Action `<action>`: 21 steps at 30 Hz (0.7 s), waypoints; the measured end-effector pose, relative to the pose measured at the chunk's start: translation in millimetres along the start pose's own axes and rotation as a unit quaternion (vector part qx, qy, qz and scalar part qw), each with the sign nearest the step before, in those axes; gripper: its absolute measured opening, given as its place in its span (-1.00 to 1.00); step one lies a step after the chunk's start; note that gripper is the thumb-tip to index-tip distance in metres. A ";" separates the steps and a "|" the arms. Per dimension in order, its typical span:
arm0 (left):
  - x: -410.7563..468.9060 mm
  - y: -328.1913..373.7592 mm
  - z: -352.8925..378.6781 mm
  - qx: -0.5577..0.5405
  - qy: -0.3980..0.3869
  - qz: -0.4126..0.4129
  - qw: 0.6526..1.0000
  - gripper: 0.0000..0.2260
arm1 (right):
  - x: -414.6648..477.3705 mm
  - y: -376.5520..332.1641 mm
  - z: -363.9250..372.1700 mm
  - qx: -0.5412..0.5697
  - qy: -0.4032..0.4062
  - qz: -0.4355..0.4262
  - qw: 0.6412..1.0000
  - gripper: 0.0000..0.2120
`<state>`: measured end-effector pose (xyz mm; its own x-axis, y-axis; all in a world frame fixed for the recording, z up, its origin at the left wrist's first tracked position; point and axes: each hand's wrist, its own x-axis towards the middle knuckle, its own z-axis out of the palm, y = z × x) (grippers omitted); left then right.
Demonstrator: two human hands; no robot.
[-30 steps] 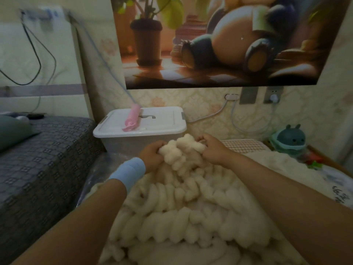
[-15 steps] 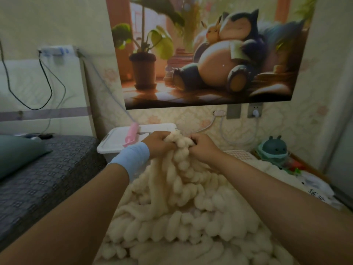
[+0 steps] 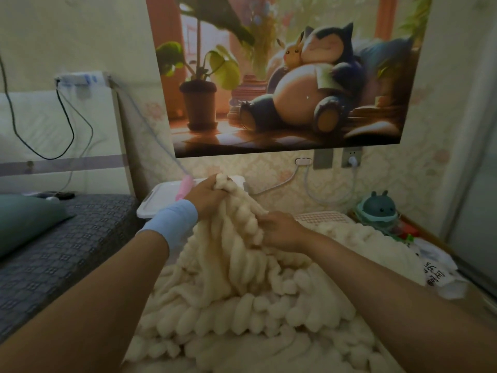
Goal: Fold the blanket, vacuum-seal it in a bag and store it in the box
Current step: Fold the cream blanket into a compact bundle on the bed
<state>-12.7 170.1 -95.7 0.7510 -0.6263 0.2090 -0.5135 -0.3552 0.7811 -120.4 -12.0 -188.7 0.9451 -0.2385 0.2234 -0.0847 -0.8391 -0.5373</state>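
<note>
A big poster (image 3: 282, 76) of a cartoon creature dozing beside a potted plant fills the wall ahead. To the left runs a bed (image 3: 67, 251) under a dark grey patterned cover, with a green pillow (image 3: 24, 219) lying on it. The cream chunky-knit blanket (image 3: 242, 292) is heaped low in front of the person, just right of the bed, and spreads between both forearms. Part of it is drawn up into a peak at the hands. Behind that peak, against the wall, stands the box (image 3: 158, 200) with its white lid on; the raised blanket hides most of it. The left hand (image 3: 207, 196), with a pale blue wristband (image 3: 172, 224) below it, is clenched round the topmost bunch of blanket and holds it up in front of the lid. The right hand (image 3: 282, 232) sits lower and to the right, its fingers curled onto a thick ridge of the same raised fold. Off to the right a small teal toy (image 3: 379, 208) sits by the wall. A pink object (image 3: 184, 187) lies on the lid, just beside the left hand
</note>
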 end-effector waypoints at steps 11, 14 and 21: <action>73.4 -31.4 42.0 0.002 -0.028 0.025 0.999 -0.46 | 73.6 2.9 -2.3 0.214 0.103 0.025 0.971 -0.70; 95.5 -45.6 52.7 0.120 -0.133 -0.046 0.983 -0.34 | 96.0 16.3 -10.9 0.231 0.153 0.087 0.957 -0.78; 109.6 -11.0 32.2 0.235 -0.231 -0.034 0.944 -0.68 | 114.8 -3.5 -57.3 -0.012 0.162 0.133 0.978 -0.27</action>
<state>61.9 83.0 -100.3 0.5839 -0.7879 -0.1955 -0.6797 -0.6062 0.4129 -29.6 -64.5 -114.6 0.7394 -0.5883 0.3273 -0.3244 -0.7374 -0.5925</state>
